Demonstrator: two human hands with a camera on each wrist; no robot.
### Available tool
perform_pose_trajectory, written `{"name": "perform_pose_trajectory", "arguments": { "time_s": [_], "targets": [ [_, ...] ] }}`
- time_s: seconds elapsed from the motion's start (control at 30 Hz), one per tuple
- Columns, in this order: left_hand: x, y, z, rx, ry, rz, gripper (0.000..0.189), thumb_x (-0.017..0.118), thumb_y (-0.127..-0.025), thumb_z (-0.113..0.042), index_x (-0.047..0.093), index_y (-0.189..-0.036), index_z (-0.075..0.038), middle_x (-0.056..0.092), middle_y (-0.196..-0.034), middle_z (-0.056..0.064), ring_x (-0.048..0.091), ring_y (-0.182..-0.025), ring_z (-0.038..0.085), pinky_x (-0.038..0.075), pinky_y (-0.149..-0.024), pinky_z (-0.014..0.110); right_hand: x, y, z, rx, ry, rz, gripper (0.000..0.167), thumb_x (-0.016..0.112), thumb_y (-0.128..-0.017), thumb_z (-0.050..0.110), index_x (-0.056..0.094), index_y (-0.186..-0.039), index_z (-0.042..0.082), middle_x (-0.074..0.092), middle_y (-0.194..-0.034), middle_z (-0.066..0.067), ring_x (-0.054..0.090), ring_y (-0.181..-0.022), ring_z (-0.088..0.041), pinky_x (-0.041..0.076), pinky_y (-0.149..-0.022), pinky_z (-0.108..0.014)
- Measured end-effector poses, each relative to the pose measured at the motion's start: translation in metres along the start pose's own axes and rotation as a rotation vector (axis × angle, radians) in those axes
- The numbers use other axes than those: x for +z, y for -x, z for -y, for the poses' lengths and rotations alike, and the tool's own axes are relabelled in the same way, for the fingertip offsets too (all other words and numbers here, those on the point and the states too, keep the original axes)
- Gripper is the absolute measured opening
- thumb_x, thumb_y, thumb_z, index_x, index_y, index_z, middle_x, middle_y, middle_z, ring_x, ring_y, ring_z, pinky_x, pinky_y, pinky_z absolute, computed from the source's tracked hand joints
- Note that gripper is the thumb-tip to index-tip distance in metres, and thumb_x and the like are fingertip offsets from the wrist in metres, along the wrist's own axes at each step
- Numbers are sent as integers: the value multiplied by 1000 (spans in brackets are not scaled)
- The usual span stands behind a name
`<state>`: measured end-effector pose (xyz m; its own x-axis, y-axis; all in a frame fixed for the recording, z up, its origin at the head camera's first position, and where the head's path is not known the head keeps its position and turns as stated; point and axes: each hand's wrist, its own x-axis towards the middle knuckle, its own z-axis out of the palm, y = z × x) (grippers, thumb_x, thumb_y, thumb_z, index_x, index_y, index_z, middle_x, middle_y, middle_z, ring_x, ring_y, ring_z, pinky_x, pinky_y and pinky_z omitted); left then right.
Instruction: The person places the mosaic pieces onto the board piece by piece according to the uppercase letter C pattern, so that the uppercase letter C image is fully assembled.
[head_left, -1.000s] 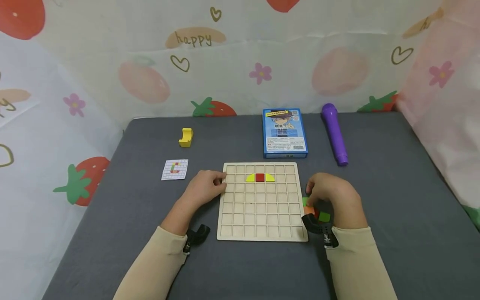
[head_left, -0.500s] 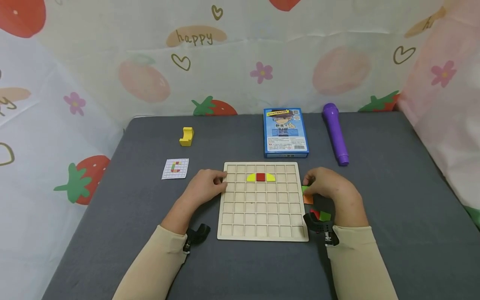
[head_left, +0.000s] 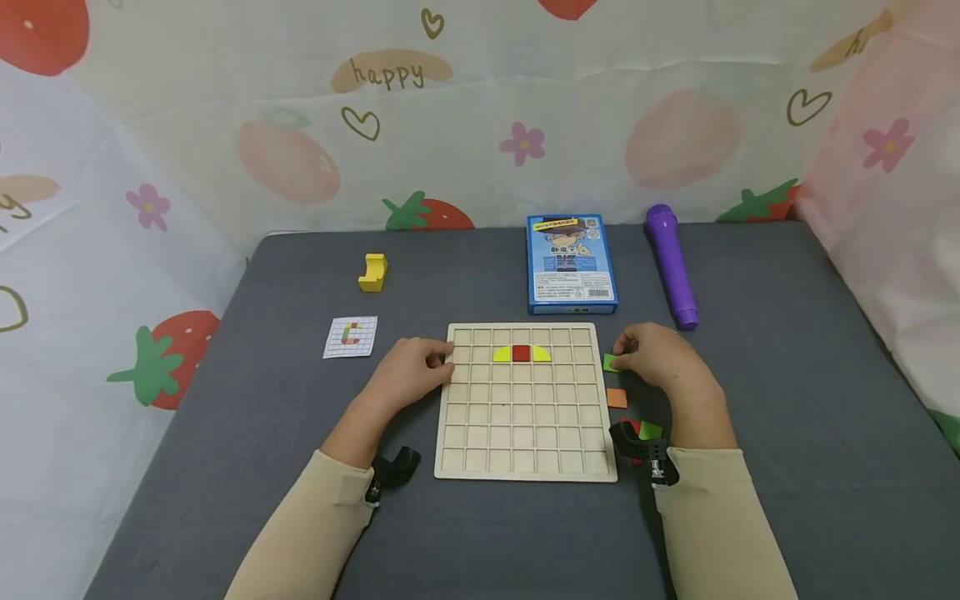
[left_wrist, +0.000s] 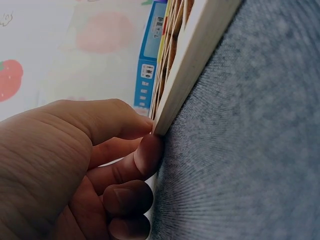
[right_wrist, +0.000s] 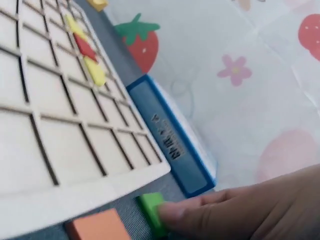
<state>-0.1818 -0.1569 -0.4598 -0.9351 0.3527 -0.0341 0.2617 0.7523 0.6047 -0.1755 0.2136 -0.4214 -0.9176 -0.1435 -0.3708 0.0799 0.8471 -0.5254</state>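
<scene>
A wooden grid board (head_left: 525,433) lies in the middle of the table. In its second row from the back, a red square tile (head_left: 521,353) sits between two yellow quarter-round tiles (head_left: 540,355). My left hand (head_left: 408,372) pinches the board's left edge; the left wrist view shows thumb and finger at that edge. Off the board's right side, my right hand (head_left: 666,360) pinches a small green tile (right_wrist: 151,211), its thumb on the tile's top. An orange tile (head_left: 617,398) lies nearer to me. Behind the right wrist camera, another green tile (head_left: 649,430) and red pieces are partly hidden.
Left of the board lies a card (head_left: 350,337) printed with a coloured pattern on a grid. A yellow block (head_left: 372,273) stands behind it. At the back are a blue box (head_left: 572,265) and a purple microphone-shaped object (head_left: 672,268). A printed cloth hangs behind the table.
My right hand has moved away from me along the board's right side. The green and orange tiles slid that way, then the green one parted from the orange. My left hand stays put.
</scene>
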Motion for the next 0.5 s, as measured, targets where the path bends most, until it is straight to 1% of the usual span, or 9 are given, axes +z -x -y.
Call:
{"name": "perform_pose_trajectory", "arguments": {
  "time_s": [0.1,0.2,0.3,0.4,0.5],
  "targets": [
    [0,0,0,-2,-1,3,38,68,-95,-17,71,-130,-4,60,-64,-4,49,-53,14,37,-53,30,0,-2,-1,-7,19,-31,26,75,-94,20,67,-110,2,65,-100,-15,58,-87,-31,47,-77,-46],
    [-1,0,0,-3,-1,4,37,68,-95,-17,72,-130,-4,60,-64,-4,48,-53,14,37,-53,30,1,-3,-1,-20,19,-37,31,79,-89,20,67,-111,1,64,-96,-14,58,-86,-30,46,-77,-46],
    [-1,0,0,-5,0,4,37,68,-95,-16,72,-130,-4,59,-64,-4,48,-53,14,36,-53,30,1,-3,-1,-43,15,-63,27,76,-89,20,69,-107,1,65,-94,-12,58,-83,-28,47,-75,-45],
    [-1,0,0,-7,0,7,37,68,-95,-17,71,-130,-4,60,-64,-4,48,-53,14,36,-53,30,0,-2,3,-82,-42,-79,28,71,-90,21,69,-108,0,66,-99,-13,59,-87,-29,48,-77,-44],
    [-1,0,0,-7,-2,10,38,68,-95,-17,71,-130,-4,60,-65,-4,49,-54,14,37,-53,30,1,1,15,-135,-111,-76,31,67,-93,22,69,-114,-1,67,-105,-15,60,-94,-30,50,-81,-45]
  ]
}}
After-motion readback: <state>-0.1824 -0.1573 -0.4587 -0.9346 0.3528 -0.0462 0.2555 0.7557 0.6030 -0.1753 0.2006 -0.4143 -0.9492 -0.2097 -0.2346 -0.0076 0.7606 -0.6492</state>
